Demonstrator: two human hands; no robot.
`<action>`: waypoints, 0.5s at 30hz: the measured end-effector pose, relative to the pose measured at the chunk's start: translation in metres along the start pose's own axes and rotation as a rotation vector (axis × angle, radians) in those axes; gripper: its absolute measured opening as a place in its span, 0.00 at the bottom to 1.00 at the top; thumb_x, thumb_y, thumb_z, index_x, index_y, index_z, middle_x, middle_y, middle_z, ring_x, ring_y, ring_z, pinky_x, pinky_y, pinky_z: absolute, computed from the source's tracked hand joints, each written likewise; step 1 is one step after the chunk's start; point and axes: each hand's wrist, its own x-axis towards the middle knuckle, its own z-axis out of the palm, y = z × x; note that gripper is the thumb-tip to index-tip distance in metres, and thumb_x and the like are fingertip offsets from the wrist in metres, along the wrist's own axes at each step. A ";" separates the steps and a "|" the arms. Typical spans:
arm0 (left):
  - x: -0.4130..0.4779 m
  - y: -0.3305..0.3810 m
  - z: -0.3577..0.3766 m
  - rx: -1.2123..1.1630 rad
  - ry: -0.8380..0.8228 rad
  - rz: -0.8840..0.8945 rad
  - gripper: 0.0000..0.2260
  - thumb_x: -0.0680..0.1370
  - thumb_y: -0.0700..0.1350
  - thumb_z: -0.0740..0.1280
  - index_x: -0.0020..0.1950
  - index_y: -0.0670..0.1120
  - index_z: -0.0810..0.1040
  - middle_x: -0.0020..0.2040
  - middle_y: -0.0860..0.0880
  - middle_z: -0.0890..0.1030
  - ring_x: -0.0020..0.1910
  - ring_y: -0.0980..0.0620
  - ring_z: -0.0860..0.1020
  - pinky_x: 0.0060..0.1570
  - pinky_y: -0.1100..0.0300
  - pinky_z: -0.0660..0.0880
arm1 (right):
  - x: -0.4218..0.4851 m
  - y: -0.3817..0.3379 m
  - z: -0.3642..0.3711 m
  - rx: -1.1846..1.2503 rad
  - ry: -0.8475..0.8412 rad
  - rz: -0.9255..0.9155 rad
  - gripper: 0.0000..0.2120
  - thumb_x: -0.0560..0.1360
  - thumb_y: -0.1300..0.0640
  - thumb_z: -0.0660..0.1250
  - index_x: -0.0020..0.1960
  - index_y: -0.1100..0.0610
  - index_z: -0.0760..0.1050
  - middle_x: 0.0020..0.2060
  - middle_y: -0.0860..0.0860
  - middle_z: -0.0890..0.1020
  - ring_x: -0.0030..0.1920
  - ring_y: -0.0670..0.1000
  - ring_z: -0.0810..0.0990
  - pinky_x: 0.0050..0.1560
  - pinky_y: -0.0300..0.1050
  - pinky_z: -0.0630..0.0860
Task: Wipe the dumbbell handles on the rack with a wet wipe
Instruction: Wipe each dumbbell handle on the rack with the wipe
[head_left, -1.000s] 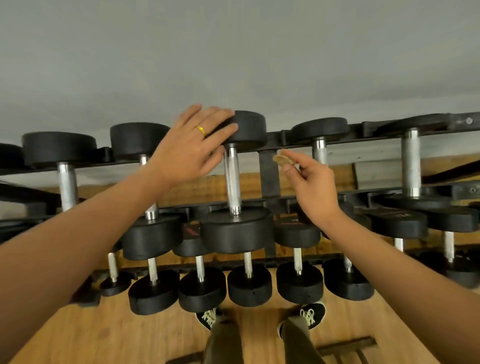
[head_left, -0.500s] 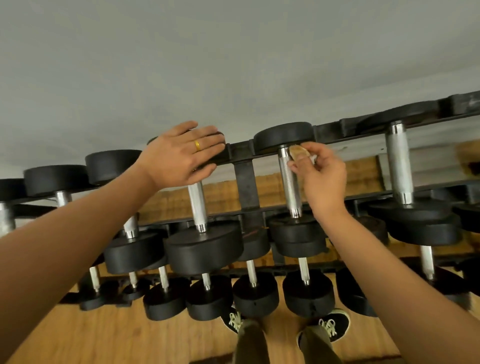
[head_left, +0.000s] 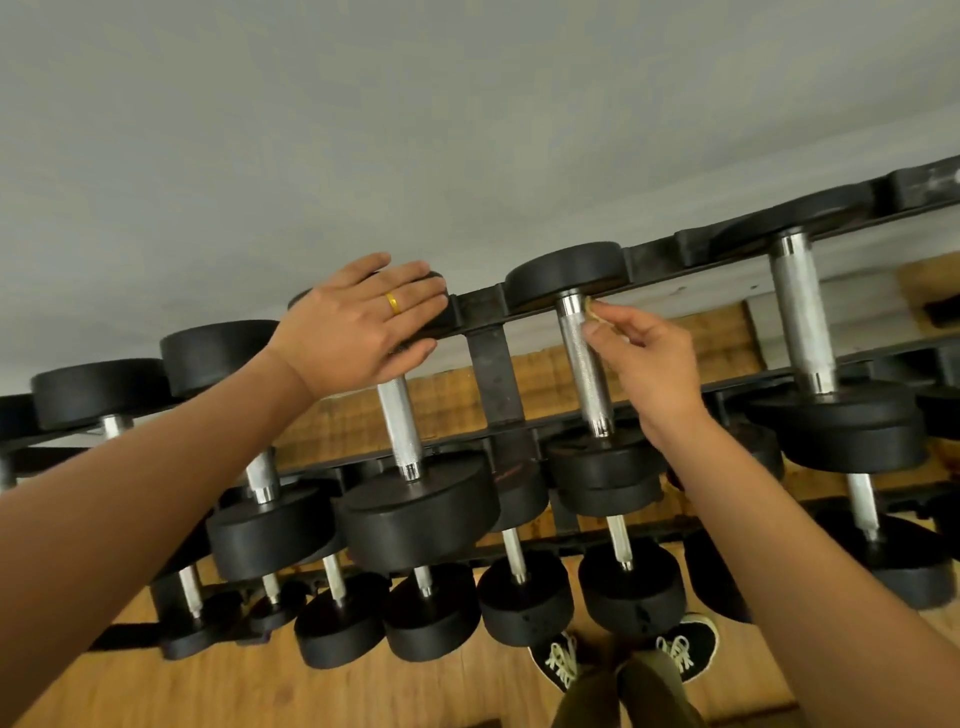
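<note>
pinching a small crumpled wet wipe (head_left: 592, 310) between thumb and fingertips, the right hand (head_left: 649, 364) holds it against the upper end of a knurled steel dumbbell handle (head_left: 584, 374). the wipe touches the handle's right side, just below that dumbbell's far black head (head_left: 566, 273). the other fingers (head_left: 631, 332) of this hand are loosely curled behind the pinch, clear of the metal.

the left hand (head_left: 358, 325) lies flat on the far head of the neighbouring dumbbell (head_left: 415, 514), one place to the left. its fingers (head_left: 415, 288) are straight and slightly spread, and the thumb tucks under the head's edge. a gold ring (head_left: 393, 303) sits on one finger. that dumbbell's own handle (head_left: 400, 426) runs down from under the palm to a large near head.

both dumbbells rest on the top tier of a black metal rack (head_left: 493, 374), lying across its front and back rails on either side of a flat upright bracket. more dumbbells line the same tier on both sides, including a thick-handled one (head_left: 802, 312) further right. lower tiers carry smaller ones with thinner handles.

below the rack, black shoes (head_left: 685, 649) with pale laces stand on a wooden floor (head_left: 156, 686). a plain grey wall (head_left: 467, 104) fills the upper part of the view.
</note>
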 end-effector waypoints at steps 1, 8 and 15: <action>0.000 0.000 0.001 0.003 0.005 -0.002 0.19 0.85 0.53 0.63 0.69 0.41 0.80 0.68 0.42 0.80 0.70 0.43 0.77 0.71 0.43 0.70 | 0.000 -0.001 -0.002 0.005 -0.013 0.002 0.10 0.77 0.59 0.71 0.58 0.52 0.82 0.52 0.46 0.86 0.54 0.42 0.84 0.58 0.41 0.79; 0.000 -0.001 0.004 0.005 0.029 0.006 0.19 0.85 0.53 0.63 0.67 0.40 0.80 0.66 0.41 0.81 0.69 0.42 0.77 0.70 0.42 0.71 | 0.008 0.001 -0.004 0.011 0.014 -0.039 0.07 0.78 0.60 0.69 0.55 0.53 0.83 0.48 0.46 0.87 0.52 0.44 0.84 0.58 0.43 0.79; -0.002 -0.002 0.004 -0.016 0.026 -0.004 0.20 0.85 0.54 0.64 0.67 0.41 0.81 0.67 0.42 0.81 0.70 0.43 0.77 0.70 0.43 0.71 | 0.022 0.009 -0.003 0.143 0.134 -0.047 0.12 0.76 0.68 0.70 0.58 0.58 0.81 0.50 0.53 0.86 0.49 0.48 0.85 0.49 0.41 0.81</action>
